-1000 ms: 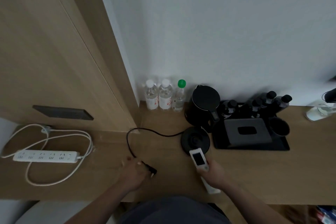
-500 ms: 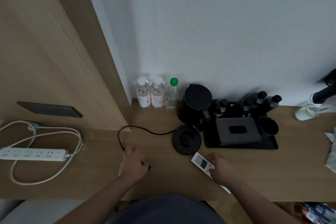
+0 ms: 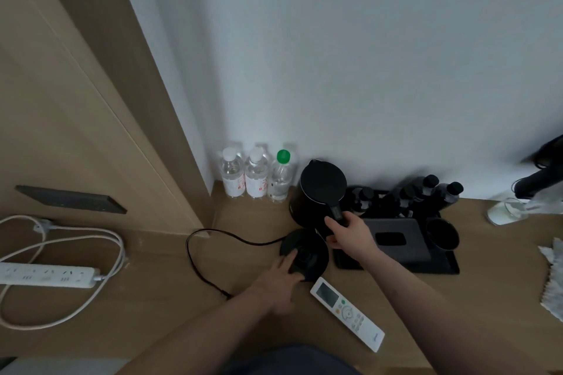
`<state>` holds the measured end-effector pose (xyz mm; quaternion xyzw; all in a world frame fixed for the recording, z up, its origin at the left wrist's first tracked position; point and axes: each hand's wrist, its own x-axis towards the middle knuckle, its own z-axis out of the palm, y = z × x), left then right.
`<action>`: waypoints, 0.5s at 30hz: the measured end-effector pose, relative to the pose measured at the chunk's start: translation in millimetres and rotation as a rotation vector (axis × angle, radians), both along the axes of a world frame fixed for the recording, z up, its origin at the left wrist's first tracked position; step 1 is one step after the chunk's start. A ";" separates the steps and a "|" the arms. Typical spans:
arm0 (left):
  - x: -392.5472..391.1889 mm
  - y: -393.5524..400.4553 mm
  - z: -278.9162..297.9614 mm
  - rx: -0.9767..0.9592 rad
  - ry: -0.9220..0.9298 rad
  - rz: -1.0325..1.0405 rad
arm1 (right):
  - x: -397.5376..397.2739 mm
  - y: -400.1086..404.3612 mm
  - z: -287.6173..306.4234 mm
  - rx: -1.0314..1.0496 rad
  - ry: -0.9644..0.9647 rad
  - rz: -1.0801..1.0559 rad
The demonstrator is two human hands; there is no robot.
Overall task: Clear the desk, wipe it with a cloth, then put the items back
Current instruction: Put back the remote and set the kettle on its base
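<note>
1. We see the right hand (image 3: 350, 234) curled around the handle of the black electric kettle (image 3: 323, 189), which stands upright at the back of the light wooden desk (image 3: 487, 292), close to the white wall (image 3: 365, 55).
2. Our left hand (image 3: 280, 278) lies with fingers (image 3: 289, 257) straight across the round black kettle base (image 3: 304, 254), pressing on its near-left rim and gripping nothing.
3. The base sits just in front of the kettle, and its black power cord (image 3: 195, 256) loops away to the left over the desk.
4. A long white remote control (image 3: 347, 313) with a small grey screen lies flat just beside the base, near the front edge.
5. To the right of the kettle, a flat black rectangular tray (image 3: 438, 268) carries a dark tissue box (image 3: 396, 239), a black mug (image 3: 443, 234) and a row of dark capped bottles (image 3: 438, 192).
6. Left of the kettle, 3 clear plastic water bottles (image 3: 257, 175) stand against the wall: 2 with white caps, 1 with a green cap.
7. Far left, a white power strip (image 3: 45, 274) rests on a lower wooden surface among loops of white cable (image 3: 76, 253).
8. At the right edge, a pale crumpled cloth (image 3: 553, 280) lies on the desk.
</note>
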<state>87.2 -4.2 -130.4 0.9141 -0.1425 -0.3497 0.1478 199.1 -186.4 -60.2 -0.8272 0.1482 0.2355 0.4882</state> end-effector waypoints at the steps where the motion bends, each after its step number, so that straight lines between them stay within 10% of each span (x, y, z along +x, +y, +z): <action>1: 0.5 -2.2 -2.7 0.012 0.023 -0.015 | 3.8 3.6 0.9 0.058 0.047 -0.014; 15: 1.7 -4.4 -12.2 0.181 0.057 -0.042 | -24.9 -16.9 20.9 0.164 -0.065 0.036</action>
